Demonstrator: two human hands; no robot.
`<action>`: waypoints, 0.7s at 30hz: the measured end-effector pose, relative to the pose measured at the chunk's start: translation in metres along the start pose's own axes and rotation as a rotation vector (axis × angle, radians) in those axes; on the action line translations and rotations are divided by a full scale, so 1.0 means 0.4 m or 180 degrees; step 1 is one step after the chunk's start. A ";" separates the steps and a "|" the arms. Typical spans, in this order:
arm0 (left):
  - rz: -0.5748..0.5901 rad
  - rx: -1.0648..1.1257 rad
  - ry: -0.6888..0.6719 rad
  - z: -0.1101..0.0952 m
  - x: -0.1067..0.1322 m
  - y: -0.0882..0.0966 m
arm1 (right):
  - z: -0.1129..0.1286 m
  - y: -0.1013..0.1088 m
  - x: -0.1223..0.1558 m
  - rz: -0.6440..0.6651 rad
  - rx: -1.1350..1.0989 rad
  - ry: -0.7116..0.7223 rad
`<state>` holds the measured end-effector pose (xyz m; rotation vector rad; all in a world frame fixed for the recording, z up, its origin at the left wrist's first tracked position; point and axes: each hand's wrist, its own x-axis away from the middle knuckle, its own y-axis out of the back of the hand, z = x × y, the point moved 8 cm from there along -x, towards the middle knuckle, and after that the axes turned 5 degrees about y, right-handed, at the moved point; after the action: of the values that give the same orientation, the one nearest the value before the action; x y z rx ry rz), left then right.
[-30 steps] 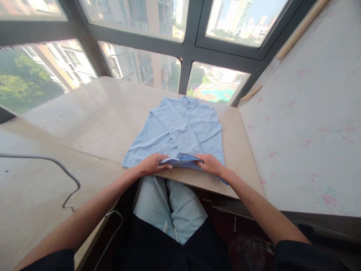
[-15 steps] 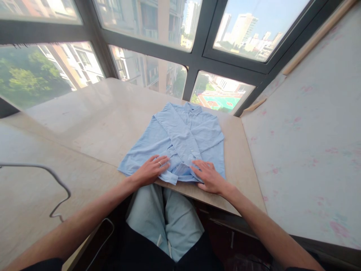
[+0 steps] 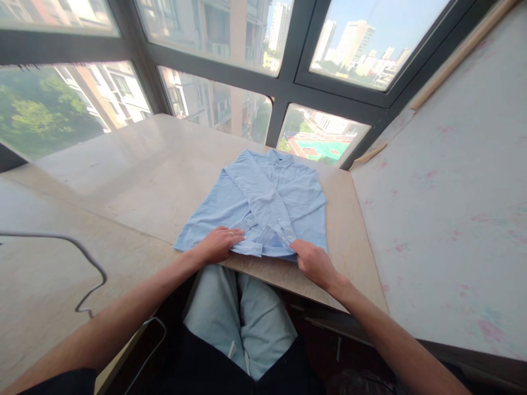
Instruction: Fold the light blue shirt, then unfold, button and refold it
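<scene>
Shirt: a light blue shirt [image 3: 272, 200] lies flat on the counter [image 3: 156, 181], with its collar [image 3: 282, 159] toward the window [image 3: 230, 49] and its near hem along the counter's near edge, just in front of the person.
Sleeves: both are folded in over the body of the shirt and cross near its middle. The cuffs end close to the near hem, between the two hands.
Left hand: the left hand [image 3: 218, 244] sits on the near-left part of the hem with its fingers curled and closed on the fabric. A ring [image 3: 231, 234] shows on one finger.
Right hand: the right hand [image 3: 315, 262] is at the near-right part of the hem, its fingertips pinched tight on the edge of the cloth beside a cuff.
Hem between the hands: the fabric there is bunched into a small raised fold.
Counter: a pale, stone-like top that runs from the window to the person, bare to the left of the shirt.
Cable: a thin grey cable [image 3: 61, 238] curves over the lower surface at the left, well apart from the shirt.
Right side: a pale wall panel [image 3: 453, 181] with faint pink marks stands just beside the counter.
Below: the person's light trousers [image 3: 242, 312] show under the counter's near edge.
</scene>
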<state>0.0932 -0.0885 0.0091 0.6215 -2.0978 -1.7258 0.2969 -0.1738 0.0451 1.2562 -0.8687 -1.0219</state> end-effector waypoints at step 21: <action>-0.0118 -0.0056 -0.0171 -0.015 0.002 0.005 | 0.021 -0.057 -0.069 0.0628 0.0978 -0.0014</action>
<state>0.0954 -0.0934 0.0123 0.6195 -2.1173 -1.7982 0.2769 -0.1511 0.0241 1.3912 -1.1607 -0.7529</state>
